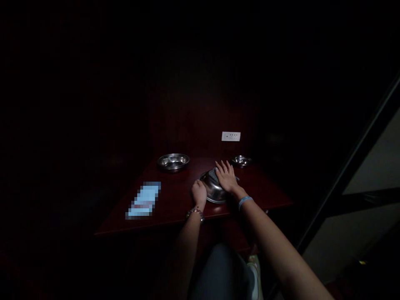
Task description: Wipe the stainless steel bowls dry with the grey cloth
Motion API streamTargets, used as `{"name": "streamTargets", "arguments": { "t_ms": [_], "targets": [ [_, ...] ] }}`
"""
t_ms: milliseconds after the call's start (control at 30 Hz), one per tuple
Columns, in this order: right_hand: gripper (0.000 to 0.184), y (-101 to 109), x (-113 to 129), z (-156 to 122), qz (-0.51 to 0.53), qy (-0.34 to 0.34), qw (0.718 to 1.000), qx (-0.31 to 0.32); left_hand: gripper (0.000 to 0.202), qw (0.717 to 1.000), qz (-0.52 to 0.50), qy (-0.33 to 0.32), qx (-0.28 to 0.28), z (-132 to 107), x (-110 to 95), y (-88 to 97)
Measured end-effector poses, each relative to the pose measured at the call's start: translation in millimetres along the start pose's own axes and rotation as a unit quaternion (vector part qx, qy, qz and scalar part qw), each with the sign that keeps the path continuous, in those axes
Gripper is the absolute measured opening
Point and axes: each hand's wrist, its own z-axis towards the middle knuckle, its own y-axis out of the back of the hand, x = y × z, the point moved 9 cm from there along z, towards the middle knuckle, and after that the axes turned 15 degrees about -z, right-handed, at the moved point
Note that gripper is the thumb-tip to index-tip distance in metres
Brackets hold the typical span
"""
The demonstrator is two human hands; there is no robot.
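Observation:
An upturned shiny metal bowl (pixel 215 193) rests on the dark red table, close to its front edge. My left hand (pixel 199 193) is closed on the left side of its rim. Stretched out and spread, the fingers of my right hand (pixel 226 177) lie over the bowl's raised bottom. Under that palm a grey cloth (pixel 214 175) shows in part, lying against the metal; the rest of it is hidden by the hand.
A wide metal bowl (pixel 173 162) stands upright at the table's back left, a smaller metal bowl (pixel 241 161) at the back right. A blurred pale-blue flat thing (pixel 144 201) lies on the left of the table (pixel 175 200). A white socket panel (pixel 231 136) is on the wall.

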Motion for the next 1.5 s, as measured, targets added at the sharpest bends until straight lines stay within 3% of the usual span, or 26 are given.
{"name": "streamTargets", "arguments": {
  "t_ms": [133, 333, 600, 767, 1067, 1300, 1500],
  "targets": [
    [0.057, 3.1, 4.8, -12.5, -0.019, 0.016, 0.999, -0.028, 0.036, 1.0, 0.0, -0.006, 0.005, 0.3, -1.1, -0.8],
    [0.058, 13.8, 32.1, -23.3, -0.02, 0.074, 0.995, -0.064, 0.031, 0.999, -0.036, 0.022, 0.007, -0.8, 0.6, -1.0],
    [0.062, 7.9, 50.1, 2.5, 0.006, 0.081, 0.996, -0.029, 0.023, 0.997, -0.072, 0.028, 0.001, -1.3, 0.3, -1.3],
    [0.062, 0.6, 43.9, 21.6, 0.01, 0.056, 0.998, 0.014, 0.031, 1.0, 0.0, 0.016, -0.01, -0.9, -0.5, 2.4],
    [0.063, -12.6, 23.7, 31.6, 0.007, 0.05, 0.996, 0.075, 0.032, 1.0, 0.0, 0.004, -0.008, 1.5, 2.9, 2.0],
    [0.064, -25.2, -5.6, 27.7, 0.058, 0.022, 0.995, 0.081, 0.034, 1.0, 0.006, -0.002, -0.007, 1.1, 3.6, 2.0],
    [0.068, -25.9, -19.0, 16.4, 0.185, 0.02, 0.982, 0.043, 0.034, 1.0, 0.013, 0.004, -0.006, -0.5, 1.8, 2.5]
  ]
}}
